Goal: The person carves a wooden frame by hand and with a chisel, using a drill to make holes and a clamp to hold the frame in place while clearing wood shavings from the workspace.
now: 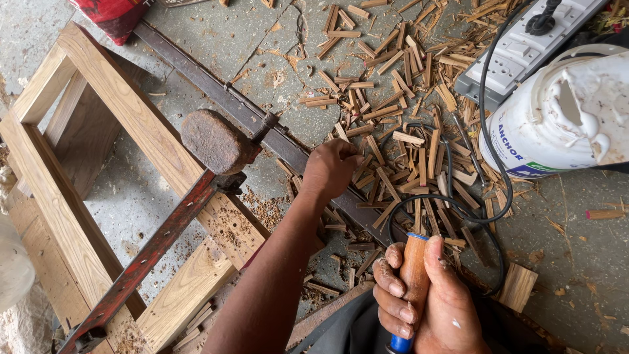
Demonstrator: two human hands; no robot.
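— While we look down at the floor, which step would we say is in hand?

— We judge it a picking step. Our left hand (331,167) reaches to the middle of the frame, at the edge of the wood slivers (393,131) scattered across the upper centre, just beside the dark metal bar (262,124). Our right hand (419,301) sits at the bottom centre, fingers pressed together and wrapped tight round the wooden-handled tool (414,269), thumb lying along its right side.

— And the left fingers?

— Curled downward, knuckles toward us. We cannot tell whether they pinch a sliver or only touch the heap.

— What would a next move call for?

— In our judgement, one sliver has to be lifted clear of the others without snagging the black cable (485,196) that loops through them, while the tool is kept steady and away from the left forearm.

— What can't we make out?

— The tool's working end is cut off at the bottom edge, so we cannot say what kind it is. The left fingertips are hidden. The wooden frame (65,164) and red bar clamp (151,249) run out of the lower left, and the white tub (563,111) and power strip (524,46) are cropped at the upper right
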